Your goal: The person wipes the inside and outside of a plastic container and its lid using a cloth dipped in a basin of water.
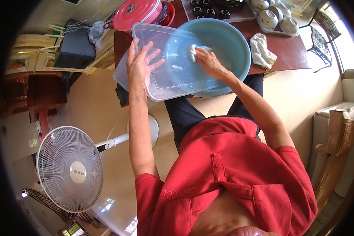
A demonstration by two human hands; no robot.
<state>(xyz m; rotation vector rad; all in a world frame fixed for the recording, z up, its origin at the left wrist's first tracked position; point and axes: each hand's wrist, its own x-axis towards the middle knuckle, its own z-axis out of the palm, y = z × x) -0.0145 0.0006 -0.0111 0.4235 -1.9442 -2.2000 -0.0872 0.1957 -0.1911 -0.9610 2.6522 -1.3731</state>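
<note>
My left hand (141, 63) holds a clear plastic lid or tray (162, 91) by its left edge, palm up, with the fingers spread beneath it. The clear piece tilts over a large light-blue plastic basin (245, 56) on the table's front edge. My right hand (208, 60) grips a wet white cloth (192, 53) and presses it on or just over the clear piece's right part; the hand is slightly blurred. Another translucent plastic piece (122, 70) lies partly hidden behind my left hand. A folded white cloth (261, 50) rests on the table right of the basin.
The reddish-brown table (289, 56) also bears a red lidded pot (135, 13), a tray (239, 18) of small black cups (210, 12) and a rack of patterned bowls (267, 20). A white standing fan (70, 169) is at the lower left, a wicker chair (320, 44) at the upper right.
</note>
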